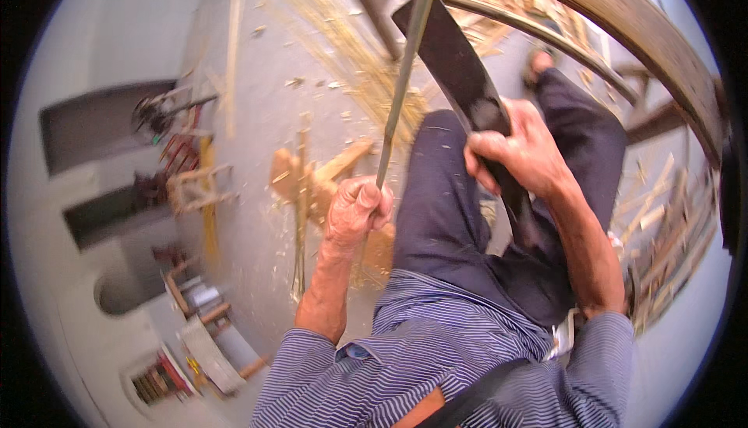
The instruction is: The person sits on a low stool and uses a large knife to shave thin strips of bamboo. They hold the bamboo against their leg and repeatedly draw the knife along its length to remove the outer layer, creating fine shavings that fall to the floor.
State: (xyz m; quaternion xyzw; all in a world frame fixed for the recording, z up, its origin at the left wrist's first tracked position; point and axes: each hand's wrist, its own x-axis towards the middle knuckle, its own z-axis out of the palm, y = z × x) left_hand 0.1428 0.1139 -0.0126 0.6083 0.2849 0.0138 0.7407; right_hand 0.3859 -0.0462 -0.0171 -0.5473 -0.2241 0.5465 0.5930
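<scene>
My left hand [358, 206] is closed around a thin green strip, probably bamboo [402, 86], which rises from the fist to the top of the view. A broad dark blade of a large knife [459, 66] lies across the strip's upper part; whether its edge cuts into the strip I cannot tell. My right hand [520, 147] grips this knife low on the blade, thumb on its near face. The lower end of the knife reaches down between my thighs, where its tip or handle is partly hidden.
A wooden frame's curved-looking beam [619, 13] crosses the upper right. Long pale strips [345, 48] and shavings lie on the floor. A wooden block [289, 177] stands left of my knee. Sticks [672, 247] are heaped at right; a small wooden stool [201, 188] is at left.
</scene>
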